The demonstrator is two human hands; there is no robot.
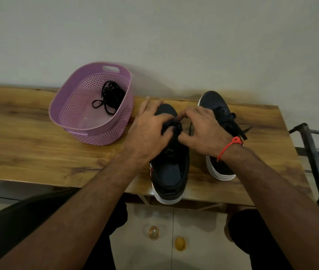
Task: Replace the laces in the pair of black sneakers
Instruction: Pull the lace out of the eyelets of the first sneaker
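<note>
Two black sneakers with white soles stand on the wooden table, toes pointing away from me. On the near sneaker my left hand grips the upper at the lace area. My right hand pinches the black lace at the eyelets, finger and thumb curled; most of that lace is hidden under my fingers. The far right sneaker is laced, its loose ends trailing right, and my right wrist covers its middle. A bundle of black laces lies in the purple basket.
The wooden table ends at a front edge close to my lap; the near sneaker's heel overhangs it. A grey metal frame stands off the right end. A pale wall rises behind the table.
</note>
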